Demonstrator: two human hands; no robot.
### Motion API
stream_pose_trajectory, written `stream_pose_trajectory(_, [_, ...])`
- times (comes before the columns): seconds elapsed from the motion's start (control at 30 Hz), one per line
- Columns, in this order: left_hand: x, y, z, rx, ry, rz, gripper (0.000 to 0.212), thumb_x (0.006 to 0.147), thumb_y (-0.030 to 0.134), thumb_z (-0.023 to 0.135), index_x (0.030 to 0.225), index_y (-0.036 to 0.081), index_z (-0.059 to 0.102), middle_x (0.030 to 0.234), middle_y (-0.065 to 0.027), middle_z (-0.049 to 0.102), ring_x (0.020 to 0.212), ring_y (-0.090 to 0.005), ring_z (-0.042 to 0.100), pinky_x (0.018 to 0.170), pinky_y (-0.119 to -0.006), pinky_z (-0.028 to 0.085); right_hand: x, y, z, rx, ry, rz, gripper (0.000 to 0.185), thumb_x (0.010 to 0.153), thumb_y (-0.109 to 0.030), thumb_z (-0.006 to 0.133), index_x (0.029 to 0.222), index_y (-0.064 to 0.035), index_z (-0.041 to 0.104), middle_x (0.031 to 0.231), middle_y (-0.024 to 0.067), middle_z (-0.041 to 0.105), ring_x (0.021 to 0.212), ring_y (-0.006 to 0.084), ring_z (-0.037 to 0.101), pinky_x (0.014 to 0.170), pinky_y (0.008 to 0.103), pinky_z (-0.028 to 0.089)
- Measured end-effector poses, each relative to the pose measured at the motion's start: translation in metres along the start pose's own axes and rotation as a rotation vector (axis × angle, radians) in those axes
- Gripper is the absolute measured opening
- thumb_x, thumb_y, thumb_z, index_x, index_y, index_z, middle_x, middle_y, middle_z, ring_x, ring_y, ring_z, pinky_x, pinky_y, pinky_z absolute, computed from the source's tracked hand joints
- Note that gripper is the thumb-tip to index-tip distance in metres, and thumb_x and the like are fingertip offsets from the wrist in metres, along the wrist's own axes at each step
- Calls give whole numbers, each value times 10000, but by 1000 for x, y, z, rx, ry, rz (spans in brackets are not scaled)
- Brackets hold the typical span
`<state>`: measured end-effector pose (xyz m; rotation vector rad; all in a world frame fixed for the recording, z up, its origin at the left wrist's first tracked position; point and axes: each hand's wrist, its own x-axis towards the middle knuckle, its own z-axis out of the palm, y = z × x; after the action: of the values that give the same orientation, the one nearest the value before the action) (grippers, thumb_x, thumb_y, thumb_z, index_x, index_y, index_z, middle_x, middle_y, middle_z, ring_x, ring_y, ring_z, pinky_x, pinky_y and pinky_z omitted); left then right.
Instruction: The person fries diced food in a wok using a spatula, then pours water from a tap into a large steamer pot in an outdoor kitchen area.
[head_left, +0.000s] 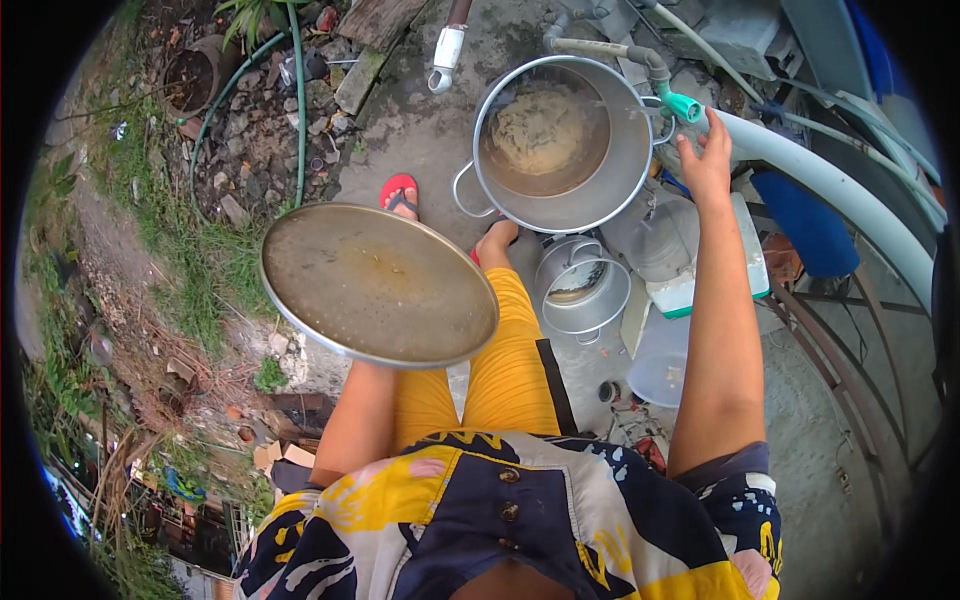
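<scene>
Below the rim of a green plastic spout (681, 106) on a grey pipe, my right hand (706, 161) is raised with its fingers apart, close beside the spout's end. A large two-handled aluminium pot (615, 180) stands under the spout, with cloudy water and a pale patch at its bottom. Over my left forearm lies a big round metal lid (375, 285), stained brown on its upward face. My left hand is hidden beneath this lid, so its fingers and grip do not show.
Smaller aluminium pots (589, 300) stand near my foot. A white plastic container (735, 262) and a clear basin (660, 371) lie on the right, by a curved metal frame (832, 360). A thick pale pipe (832, 176) arches overhead right. A green hose (299, 112) crosses rubble at left.
</scene>
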<state>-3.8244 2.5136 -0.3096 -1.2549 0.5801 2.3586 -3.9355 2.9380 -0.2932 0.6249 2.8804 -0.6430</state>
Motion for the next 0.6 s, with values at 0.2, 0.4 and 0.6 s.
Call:
stream_pose_trajectory(0.2, [2, -31, -30, -26, 8, -80, 368, 868, 290, 423, 1154, 59, 408, 1190, -85, 425, 1072, -220, 431, 926, -366, 374, 20, 17, 11, -228, 0, -194, 608, 733, -133, 590, 1266, -61, 306, 1270, 235, 307, 1189, 358, 303, 972, 389, 289])
stream_pose_trajectory(0.4, [2, -41, -52, -41, 18, -102, 362, 862, 281, 432, 1148, 60, 412, 1193, -87, 421, 1075, -219, 428, 925, -364, 374, 26, 17, 18, -320, -25, -279, 563, 744, -75, 555, 1254, -44, 320, 1217, 229, 371, 1134, 359, 373, 943, 382, 329])
stream_pose_trajectory(0.6, [7, -45, -65, -24, 18, -129, 357, 855, 272, 440, 1142, 62, 416, 1196, -88, 417, 1078, -217, 425, 924, -361, 374, 27, 18, 17, -409, 10, -356, 501, 747, -33, 521, 1219, -45, 352, 1165, 210, 418, 1033, 374, 453, 851, 403, 404])
